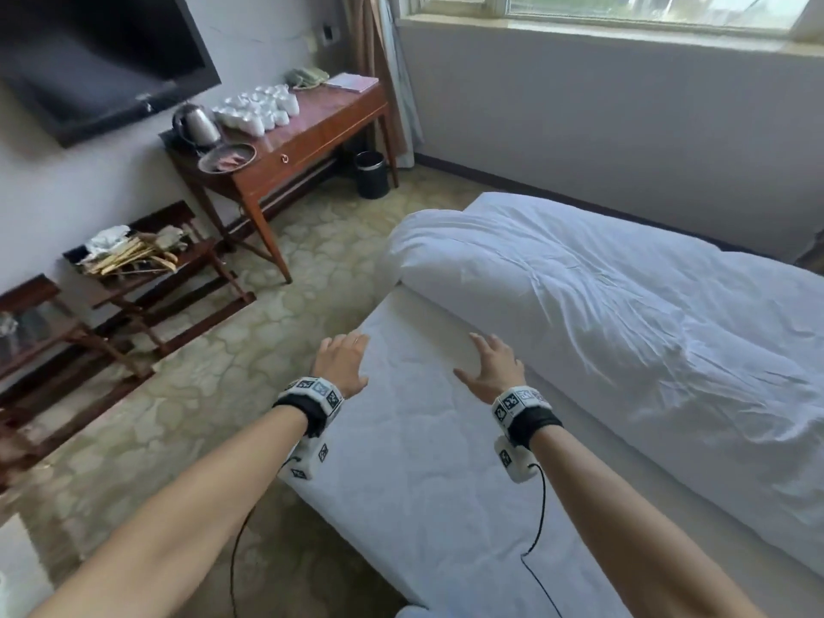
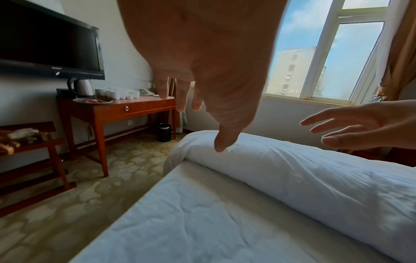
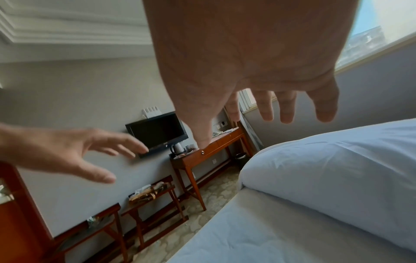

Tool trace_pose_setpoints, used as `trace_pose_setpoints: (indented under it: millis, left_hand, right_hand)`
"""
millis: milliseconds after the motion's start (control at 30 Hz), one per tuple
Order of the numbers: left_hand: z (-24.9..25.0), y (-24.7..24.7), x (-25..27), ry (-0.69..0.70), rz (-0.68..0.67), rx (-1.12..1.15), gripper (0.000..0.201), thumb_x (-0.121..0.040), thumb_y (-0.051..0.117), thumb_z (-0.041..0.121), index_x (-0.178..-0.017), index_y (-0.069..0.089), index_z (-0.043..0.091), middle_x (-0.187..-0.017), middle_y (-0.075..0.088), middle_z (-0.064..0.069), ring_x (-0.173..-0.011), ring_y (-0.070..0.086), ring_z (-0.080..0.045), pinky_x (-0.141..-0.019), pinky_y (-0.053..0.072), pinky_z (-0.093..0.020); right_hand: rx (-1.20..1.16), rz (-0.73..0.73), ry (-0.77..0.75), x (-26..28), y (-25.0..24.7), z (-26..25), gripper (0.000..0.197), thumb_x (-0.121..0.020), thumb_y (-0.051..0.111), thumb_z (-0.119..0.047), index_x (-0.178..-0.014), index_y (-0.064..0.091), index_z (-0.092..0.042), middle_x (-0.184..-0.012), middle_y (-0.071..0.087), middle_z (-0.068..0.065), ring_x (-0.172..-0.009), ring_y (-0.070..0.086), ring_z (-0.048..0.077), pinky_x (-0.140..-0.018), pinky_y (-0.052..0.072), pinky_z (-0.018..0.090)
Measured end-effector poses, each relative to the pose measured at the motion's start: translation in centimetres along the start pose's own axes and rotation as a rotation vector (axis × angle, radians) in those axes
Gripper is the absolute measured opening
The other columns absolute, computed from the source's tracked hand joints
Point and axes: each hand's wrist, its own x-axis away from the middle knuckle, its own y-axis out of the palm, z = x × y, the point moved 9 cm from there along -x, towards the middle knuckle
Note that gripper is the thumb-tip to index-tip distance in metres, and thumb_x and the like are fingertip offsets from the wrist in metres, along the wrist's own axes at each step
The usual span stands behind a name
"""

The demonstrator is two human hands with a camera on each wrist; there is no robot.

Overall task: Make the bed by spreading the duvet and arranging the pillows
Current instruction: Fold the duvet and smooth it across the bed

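Fingers [image 1: 484,345] of both hands are spread and hold nothing above the bare sheet [image 1: 423,461], the right hand [image 1: 492,368] nearer than the left hand [image 1: 341,361] to the folded duvet [image 1: 602,323], which apparently lies lengthwise ahead and rightward along the bed's window side.

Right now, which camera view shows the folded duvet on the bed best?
The head view: it shows the duvet from above, nearly whole, bunched along the far side. Both wrist views show only its near rolled edge, from low.
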Motion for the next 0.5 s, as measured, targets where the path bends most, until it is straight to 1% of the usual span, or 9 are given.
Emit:
trace_pose_setpoints:
  millis: [33,100,233,333,400,467,500]
  left_hand:
    - [-2.3,-0.7,-1.7,0.012,0.012,-0.027,0.082,-0.082,0.071,0.046,-0.151,0.034,0.02,-0.155,0.038,-0.001,-0.137,0.042,-0.023,-0.11,0.033,-0.039]
    - [-6.5,-1.5,-4.7,0.033,-0.012,0.02,0.082,-0.08,0.071,0.044,-0.15,0.035,0.018,-0.152,0.041,-0.002,-0.136,0.044,-0.024,-0.109,0.034,-0.04]
    - [-14.2,-0.7,-11.0,0.104,0.0,0.027,0.084,-0.08,0.069,0.047,-0.151,0.035,0.02,-0.155,0.039,0.0,-0.137,0.044,-0.022,-0.111,0.033,-0.038]
    - [-19.8,2.1,-16.9,0.186,-0.001,0.023,0.086,-0.08,0.068,0.049,-0.153,0.033,0.021,-0.158,0.036,0.0,-0.139,0.041,-0.022,-0.113,0.032,-0.039]
    - [-22.8,3.5,-20.8,0.27,-0.011,-0.016,0.086,-0.081,0.067,0.051,-0.153,0.031,0.021,-0.159,0.035,0.0,-0.14,0.041,-0.022,-0.113,0.032,-0.04]
    - [-25.1,4.0,-24.7,0.359,-0.032,-0.036,0.085,-0.082,0.067,0.052,-0.153,0.031,0.021,-0.158,0.035,0.0,-0.139,0.041,-0.022,-0.113,0.033,-0.041]
    - [-26.4,3.5,-26.8,0.388,-0.017,-0.061,0.085,-0.082,0.067,0.051,-0.153,0.031,0.021,-0.158,0.036,0.0,-0.139,0.042,-0.022,-0.113,0.033,-0.041]
  right_hand:
    - [0.025,-0.006,0.014,-1.6,0.4,-2.0,0.082,-0.087,0.064,-0.062,-0.155,0.026,-0.037,-0.165,0.023,0.007,-0.151,0.023,0.031,-0.118,0.027,0.059]
    - [0.051,-0.019,0.04,-4.3,0.7,-6.3,0.082,-0.088,0.063,-0.062,-0.156,0.024,-0.037,-0.166,0.021,0.008,-0.151,0.022,0.032,-0.118,0.027,0.058]
    - [0.1,-0.033,0.103,-10.0,3.6,-13.8,0.085,-0.088,0.064,-0.062,-0.157,0.022,-0.036,-0.167,0.019,0.008,-0.152,0.02,0.03,-0.117,0.027,0.055]
    - [0.116,-0.028,0.171,-15.0,7.6,-17.6,0.088,-0.087,0.066,-0.06,-0.158,0.02,-0.037,-0.168,0.015,0.008,-0.153,0.018,0.031,-0.118,0.026,0.056]
    - [0.14,-0.034,0.229,-17.8,10.1,-19.5,0.09,-0.088,0.067,-0.059,-0.159,0.017,-0.037,-0.168,0.013,0.009,-0.153,0.017,0.032,-0.119,0.024,0.057]
    - [0.125,-0.022,0.306,-19.7,11.6,-21.0,0.091,-0.088,0.068,-0.057,-0.159,0.016,-0.037,-0.168,0.012,0.009,-0.153,0.016,0.032,-0.119,0.023,0.058]
    - [0.125,-0.012,0.343,-20.8,11.9,-21.9,0.091,-0.087,0.069,-0.057,-0.159,0.016,-0.038,-0.168,0.012,0.009,-0.153,0.016,0.033,-0.119,0.023,0.058]
